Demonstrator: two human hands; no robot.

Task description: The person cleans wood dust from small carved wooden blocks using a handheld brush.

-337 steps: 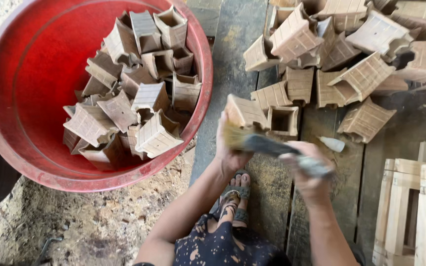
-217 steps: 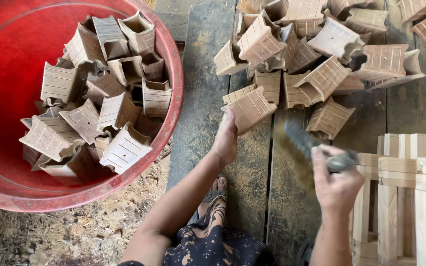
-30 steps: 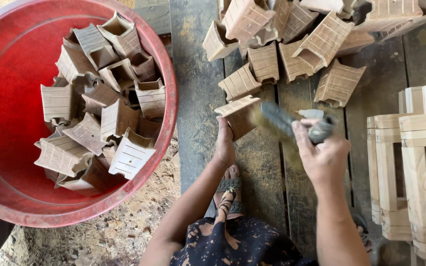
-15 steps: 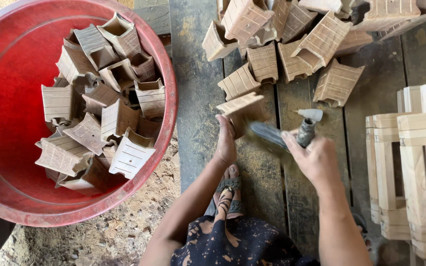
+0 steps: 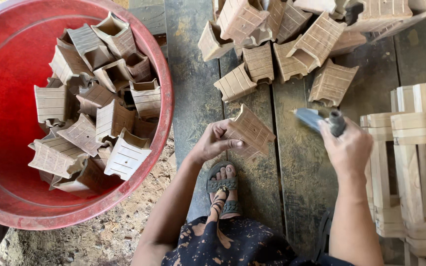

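Observation:
My left hand [image 5: 214, 143] grips a small square clay pot [image 5: 250, 132] with ribbed sides, tilted on edge above the dark wooden planks [image 5: 193, 93]. My right hand [image 5: 347, 147] holds a brush [image 5: 316, 119] with a grey handle, its bristle end pointing left, a short way to the right of the pot and not touching it. More pots of the same kind lie in a heap [image 5: 287, 44] on the planks just beyond my hands.
A big red plastic basin [image 5: 11, 54] at the left holds several of these pots [image 5: 94, 108]. Pale wooden crates [image 5: 415, 162] stand stacked at the right edge. My sandalled foot [image 5: 224, 189] rests on the planks below the pot; gravelly ground [image 5: 109, 236] lies under the basin.
My left hand has turned the pot, showing its ribbed side instead of its edge. My right hand has drawn the brush away to the right and slightly up.

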